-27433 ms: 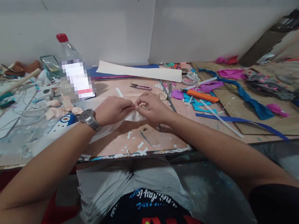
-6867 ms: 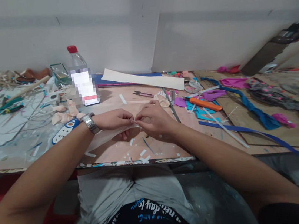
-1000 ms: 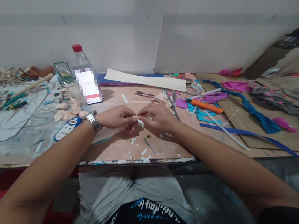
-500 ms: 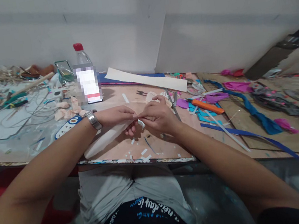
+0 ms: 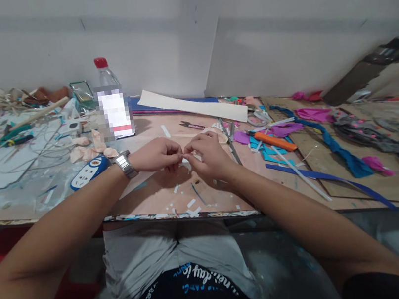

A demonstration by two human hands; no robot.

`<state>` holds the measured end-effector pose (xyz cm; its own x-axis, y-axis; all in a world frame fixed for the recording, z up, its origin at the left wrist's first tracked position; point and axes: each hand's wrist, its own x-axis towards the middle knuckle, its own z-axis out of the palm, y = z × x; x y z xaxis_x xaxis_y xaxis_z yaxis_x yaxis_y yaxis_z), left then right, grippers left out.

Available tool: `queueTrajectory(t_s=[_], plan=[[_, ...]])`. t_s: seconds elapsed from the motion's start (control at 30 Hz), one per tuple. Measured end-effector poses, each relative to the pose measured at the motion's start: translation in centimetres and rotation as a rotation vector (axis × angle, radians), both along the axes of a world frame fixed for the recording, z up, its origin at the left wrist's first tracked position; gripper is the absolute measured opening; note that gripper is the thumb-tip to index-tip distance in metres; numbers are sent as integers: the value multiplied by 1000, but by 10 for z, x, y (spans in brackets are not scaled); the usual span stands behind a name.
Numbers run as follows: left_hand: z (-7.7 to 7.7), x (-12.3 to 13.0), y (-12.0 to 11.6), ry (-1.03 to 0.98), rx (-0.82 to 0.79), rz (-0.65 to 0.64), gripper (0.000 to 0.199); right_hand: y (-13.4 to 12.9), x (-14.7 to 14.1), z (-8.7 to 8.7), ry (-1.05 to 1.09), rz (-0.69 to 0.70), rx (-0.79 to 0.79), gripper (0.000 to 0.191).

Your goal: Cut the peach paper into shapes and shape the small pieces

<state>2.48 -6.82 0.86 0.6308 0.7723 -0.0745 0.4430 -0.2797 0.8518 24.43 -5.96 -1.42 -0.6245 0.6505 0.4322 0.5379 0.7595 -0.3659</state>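
My left hand [image 5: 157,155], with a metal watch on the wrist, is closed in a pinch over the near part of the table. Its fingertips meet those of my right hand [image 5: 208,154], whose thumb and forefinger are also pinched. A small piece of a white paper strip [image 5: 186,164] shows at the fingertips, mostly hidden by them. A wider pale length [image 5: 133,183] shows under the left wrist; whether it joins the piece at the fingers is hidden. Small white scraps [image 5: 194,212] lie on the table below the hands.
A phone [image 5: 117,113] leans on a red-capped bottle [image 5: 104,73]. A blue and white power strip [image 5: 89,172] lies by my left wrist. Thread snips [image 5: 192,124] lie beyond the hands. An orange utility knife [image 5: 274,141] and a blue ribbon [image 5: 334,182] lie to the right.
My left hand has turned and its lower fingers have curled in. The broad white strip that stretched below the left forearm is now mostly out of sight. The fingertips stay together.
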Motion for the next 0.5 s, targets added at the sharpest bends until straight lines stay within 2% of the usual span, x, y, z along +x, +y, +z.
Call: queueTrajectory(t_s=[0.17,0.23,0.33,0.5], plan=[[4,2,-4,194,489,1,32,-2,-2,1,-6,-40,-91,13],[3,2,-4,251,612,11,34,-1,-1,1,5,-51,-118,13],[1,1,-3,286,680,26,37,2,2,1,24,-73,-105,14],[-1,2,-3,293,666,20,33,3,5,2,-3,-50,-16,15]])
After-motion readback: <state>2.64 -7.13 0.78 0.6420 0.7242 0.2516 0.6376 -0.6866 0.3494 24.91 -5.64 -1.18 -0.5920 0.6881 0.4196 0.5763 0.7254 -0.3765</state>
